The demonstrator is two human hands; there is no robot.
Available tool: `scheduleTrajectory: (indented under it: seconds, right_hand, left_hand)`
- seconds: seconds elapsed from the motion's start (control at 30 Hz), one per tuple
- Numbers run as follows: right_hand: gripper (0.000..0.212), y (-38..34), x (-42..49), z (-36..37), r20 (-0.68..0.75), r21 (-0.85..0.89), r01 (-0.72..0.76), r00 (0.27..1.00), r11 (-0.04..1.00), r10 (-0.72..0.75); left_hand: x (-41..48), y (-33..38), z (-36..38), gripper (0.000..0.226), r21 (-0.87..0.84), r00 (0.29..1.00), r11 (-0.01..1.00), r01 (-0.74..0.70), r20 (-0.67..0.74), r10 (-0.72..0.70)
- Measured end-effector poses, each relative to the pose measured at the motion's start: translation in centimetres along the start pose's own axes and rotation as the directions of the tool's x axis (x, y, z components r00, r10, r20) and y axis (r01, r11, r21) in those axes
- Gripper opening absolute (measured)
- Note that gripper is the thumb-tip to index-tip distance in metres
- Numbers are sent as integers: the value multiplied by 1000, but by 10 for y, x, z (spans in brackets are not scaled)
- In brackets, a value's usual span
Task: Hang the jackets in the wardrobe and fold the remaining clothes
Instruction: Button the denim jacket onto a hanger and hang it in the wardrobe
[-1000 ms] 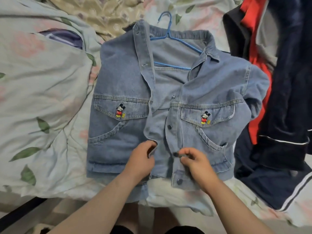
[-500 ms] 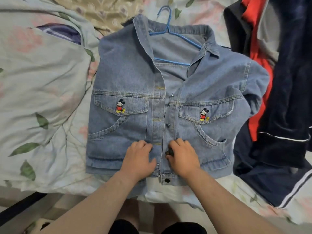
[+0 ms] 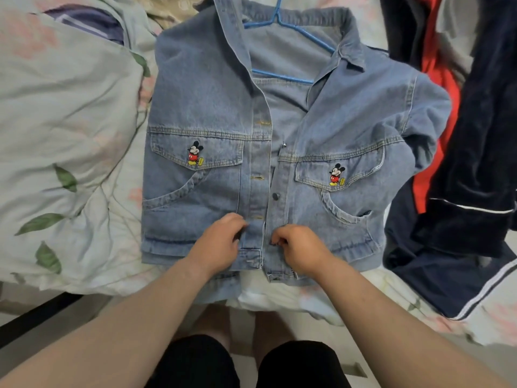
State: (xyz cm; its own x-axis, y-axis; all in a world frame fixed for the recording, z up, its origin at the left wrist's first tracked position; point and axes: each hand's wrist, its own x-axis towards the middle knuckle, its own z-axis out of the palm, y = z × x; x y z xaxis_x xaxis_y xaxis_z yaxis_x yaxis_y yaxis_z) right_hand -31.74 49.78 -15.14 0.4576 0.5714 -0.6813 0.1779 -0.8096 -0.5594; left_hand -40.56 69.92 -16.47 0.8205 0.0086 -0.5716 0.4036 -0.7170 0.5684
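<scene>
One denim jacket (image 3: 212,107) is flat on the bed, front side up, centre of view, collar at the far end, hem near you. Fabric is light-blue washed denim with tan topstitching. One blue wire hanger (image 3: 291,37) sits inside it; hook pokes out past the collar, the bar shows through the open neck. Two flap chest pockets, each with one embroidered mouse patch: left patch (image 3: 195,153), right patch (image 3: 337,175). Two curved lower pockets. Two metal buttons visible on the right placket (image 3: 275,196), three stitched buttonholes showing on the left placket (image 3: 257,178).

Your left hand (image 3: 216,245) is knuckles up on the left placket low down near the hem, fingers curled, pinching the placket edge. Your right hand (image 3: 299,247) mirrors it on the right placket, fingers curled in tight on the edge; what's under the fingertips I can't tell. Hands are close but not touching; both forearms come in from the near edge.

One pale floral quilt (image 3: 64,121) lies rumpled on the left, leaf print. On the right, one pile of dark navy clothing (image 3: 481,163) with white piping, a red garment (image 3: 436,79) in it, partly tucked under the jacket's right sleeve.
</scene>
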Motion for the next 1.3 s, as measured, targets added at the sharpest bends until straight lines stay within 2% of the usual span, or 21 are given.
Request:
scheduleTrajectory:
  seconds: [0.03,0.1,0.17,0.2,0.27,0.33,0.47,0.63,0.7,0.73,0.8,0.87,0.97,1.03,1.07,1.13,1.23,1.3]
  right_hand:
    - [37,0,-1,1,9,8,-2,1000,1000,2]
    - [37,-1,-5,5,21,23,-10,1000,1000,9]
    - [32,-1,-10,9,-7,11,-4,1000,1000,5]
    - [28,0,-12,13,-39,-4,0,999,1000,0]
    - [19,0,-14,18,-95,-29,-10,995,1000,7]
    - [7,-1,-10,20,-132,-25,-39,991,999,35]
    - [15,-3,3,13,-159,138,-128,976,982,150]
    - [24,-7,15,-4,-321,445,-159,890,881,323]
    - [19,-6,16,-7,-332,420,-180,882,890,335]
    - [15,-5,16,-8,-290,332,-193,911,923,294]
    - [3,-3,14,-8,-148,111,-199,965,974,215]
    - [7,-6,17,-10,-109,-12,-213,972,977,210]
    - [15,-15,22,-11,-237,-117,-270,942,956,238]
    - [14,-17,22,-9,-315,-91,-275,919,957,235]
    - [11,-15,21,-9,-331,-53,-272,913,961,240]
    - [11,-11,17,-6,-330,58,-241,911,969,247]
    - [20,-7,11,-4,-342,234,-218,894,948,290]
    - [27,-6,9,-3,-353,307,-218,878,926,324]
  left_hand:
    - [-6,-1,2,50,35,1000,999,0,17,0]
    - [-18,-2,9,84,170,992,983,-64,119,44]
    - [-27,-2,18,112,406,965,894,-191,245,96]
    - [-30,-2,22,113,476,960,851,-223,261,106]
    - [-30,-2,22,95,483,976,854,-191,187,112]
    - [-27,-2,16,75,395,985,905,-161,125,121]
    - [-26,-10,-1,60,303,962,922,-241,198,186]
    - [-37,-15,-7,45,399,936,852,-338,239,260]
    - [-44,-13,0,44,465,940,818,-339,208,271]
    - [-46,-9,3,45,473,948,822,-317,173,266]
    - [-48,0,6,51,398,978,895,-203,116,171]
    - [-42,10,10,50,256,999,966,-35,47,24]
    - [-18,29,18,25,-74,992,992,106,-64,-111]
    - [0,38,20,15,-256,969,944,209,-77,-236]
    - [8,39,21,10,-286,954,923,256,-80,-289]
    - [21,39,23,8,-258,933,911,321,-79,-351]
    - [32,42,21,35,-115,914,912,394,-51,-402]
    - [36,44,18,47,32,925,925,378,-35,-377]
